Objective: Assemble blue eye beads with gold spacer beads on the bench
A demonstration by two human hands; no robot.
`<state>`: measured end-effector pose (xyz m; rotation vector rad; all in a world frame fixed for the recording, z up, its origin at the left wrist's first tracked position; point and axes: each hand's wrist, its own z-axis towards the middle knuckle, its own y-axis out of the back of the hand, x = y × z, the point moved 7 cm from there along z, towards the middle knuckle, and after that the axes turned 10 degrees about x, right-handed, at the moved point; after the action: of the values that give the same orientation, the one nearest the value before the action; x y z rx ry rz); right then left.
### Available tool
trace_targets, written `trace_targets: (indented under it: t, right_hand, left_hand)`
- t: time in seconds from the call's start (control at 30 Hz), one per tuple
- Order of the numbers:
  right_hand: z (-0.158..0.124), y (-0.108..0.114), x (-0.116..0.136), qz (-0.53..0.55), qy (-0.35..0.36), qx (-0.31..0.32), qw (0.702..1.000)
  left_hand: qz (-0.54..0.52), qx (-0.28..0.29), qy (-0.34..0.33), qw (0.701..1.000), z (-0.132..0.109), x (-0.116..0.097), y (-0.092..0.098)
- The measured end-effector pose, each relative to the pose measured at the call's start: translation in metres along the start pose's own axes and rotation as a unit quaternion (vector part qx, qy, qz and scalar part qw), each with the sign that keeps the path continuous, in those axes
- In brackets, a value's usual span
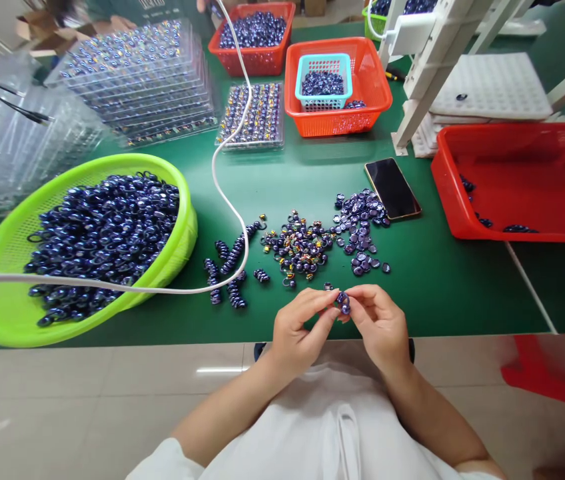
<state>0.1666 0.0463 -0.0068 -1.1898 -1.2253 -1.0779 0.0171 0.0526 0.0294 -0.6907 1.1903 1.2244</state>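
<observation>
Between my left hand (305, 327) and my right hand (380, 323), a small shiny dark-blue ring-shaped part (344, 303) is pinched by the fingertips of both, just above the table's front edge. Its exact kind is too small to make out. Just beyond my fingers lies a pile of small blue parts with gold and orange bits (302, 243). To its right, flat dark-blue caps (360, 213) are spread out. Several rows of stacked blue rings (235, 253) rest on the left, and one small piece (328, 286) sits beside my left fingertips.
A lime-green basket (190, 233) full of blue rings stands left, crossed by a white cable (220, 180). A phone (393, 189) lies near a red bin (522, 236). Stacked clear trays (137, 87), a filled tray (252, 117) and orange-red baskets (335, 123) are behind. Someone stands across the table.
</observation>
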Motion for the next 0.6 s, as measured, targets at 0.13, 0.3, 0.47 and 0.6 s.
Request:
trace_targets:
  t: [0.13, 0.3, 0.47, 0.6]
  right_hand:
    - [-0.001, -0.004, 0.0, -0.002, 0.01, 0.019, 1.0]
    - [0.001, -0.009, -0.005, 0.047, -0.021, 0.069, 0.996]
    - [0.002, -0.015, -0.008, 0.109, -0.039, 0.08, 0.99]
    - [-0.001, -0.018, -0.009, 0.138, -0.03, 0.068, 0.988]
  left_hand:
    - [0.006, -0.01, 0.013, 1.0, -0.001, 0.003, 0.001]
    - [-0.008, -0.007, 0.039, 0.999, -0.001, 0.007, 0.002]
    - [0.011, 0.011, 0.013, 1.0, -0.003, 0.002, 0.0]
    - [0.032, 0.02, -0.018, 0.999, -0.003, -0.003, 0.0]
